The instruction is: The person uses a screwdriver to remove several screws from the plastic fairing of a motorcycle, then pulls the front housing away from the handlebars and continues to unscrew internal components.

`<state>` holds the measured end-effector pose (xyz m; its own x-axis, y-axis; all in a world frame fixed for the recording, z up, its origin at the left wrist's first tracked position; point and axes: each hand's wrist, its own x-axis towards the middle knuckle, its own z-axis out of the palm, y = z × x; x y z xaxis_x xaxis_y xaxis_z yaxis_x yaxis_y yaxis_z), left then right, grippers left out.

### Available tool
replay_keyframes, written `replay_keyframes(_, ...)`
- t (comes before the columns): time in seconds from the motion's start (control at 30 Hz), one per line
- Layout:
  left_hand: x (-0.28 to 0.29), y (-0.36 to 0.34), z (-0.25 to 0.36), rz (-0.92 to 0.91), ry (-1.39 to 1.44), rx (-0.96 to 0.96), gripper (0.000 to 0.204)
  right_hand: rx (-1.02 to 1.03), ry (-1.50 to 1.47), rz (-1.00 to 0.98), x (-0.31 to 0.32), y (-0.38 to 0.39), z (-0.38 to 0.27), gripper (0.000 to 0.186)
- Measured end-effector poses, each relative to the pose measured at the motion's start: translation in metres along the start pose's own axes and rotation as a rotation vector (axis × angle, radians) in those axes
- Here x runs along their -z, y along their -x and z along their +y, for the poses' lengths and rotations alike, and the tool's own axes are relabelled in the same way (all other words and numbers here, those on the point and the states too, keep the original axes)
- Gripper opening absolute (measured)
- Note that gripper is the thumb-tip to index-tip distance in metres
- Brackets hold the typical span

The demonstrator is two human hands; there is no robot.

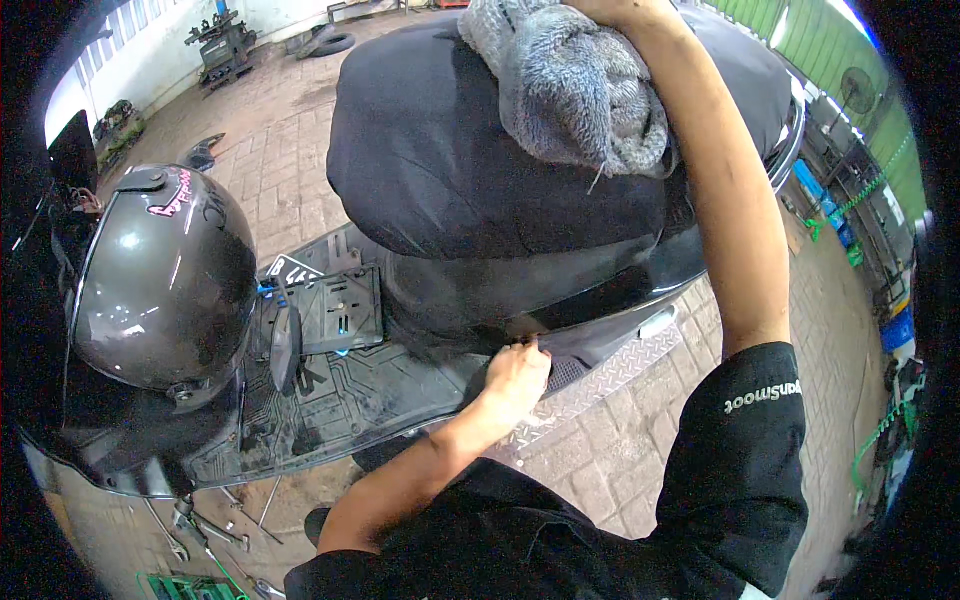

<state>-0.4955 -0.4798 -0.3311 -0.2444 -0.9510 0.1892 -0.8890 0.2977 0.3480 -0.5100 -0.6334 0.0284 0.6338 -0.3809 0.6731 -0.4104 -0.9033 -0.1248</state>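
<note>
I lean over a black scooter whose wide black seat [440, 160] fills the middle of the view. My left hand [515, 378] is curled at the seam of the black side panel [600, 300] just below the seat, fingertips pinched on its edge above the chequered metal footboard trim [610, 375]. My right arm reaches up across the seat. My right hand [605, 10] lies on a grey fuzzy cloth [580, 90] bunched on the seat top, and the picture's upper edge cuts the fingers off.
A glossy dark grey helmet [160, 280] sits at the scooter's front on the left. A black plate holder [335, 310] and a mirror [285, 345] lie on the rubber floor mat [350, 400]. Loose hand tools [200, 530] lie on the brick paving. A tyre [335, 42] lies far behind.
</note>
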Motion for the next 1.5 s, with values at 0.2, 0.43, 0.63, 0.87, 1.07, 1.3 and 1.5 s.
replay_keyframes(0.2,-0.005,0.013,-0.008,0.060,0.491,0.110,0.021,-0.034,-0.015,-0.009,0.004,0.004,0.002,0.042)
replay_keyframes(0.43,-0.018,0.003,-0.012,0.071,0.549,0.010,0.015,0.191,0.167,0.157,-0.015,-0.009,0.021,0.040)
replay_keyframes(0.63,-0.055,-0.006,-0.015,0.199,0.289,-0.037,0.011,-0.005,-0.063,0.164,-0.035,-0.011,0.046,0.041)
replay_keyframes(0.87,-0.099,-0.036,-0.006,0.283,-0.043,-0.144,0.016,-0.029,-0.084,0.105,-0.026,-0.007,0.078,0.045)
replay_keyframes(1.07,-0.088,-0.032,-0.003,0.181,0.086,0.033,0.017,-0.036,-0.127,0.148,-0.027,-0.008,0.079,0.045)
replay_keyframes(1.3,0.004,0.044,-0.016,0.206,0.840,0.254,0.029,-0.121,-0.252,0.106,-0.033,-0.002,0.084,0.049)
replay_keyframes(1.5,-0.030,0.129,-0.075,0.553,1.529,0.514,0.035,-0.142,0.056,0.101,-0.040,0.017,0.095,0.049)
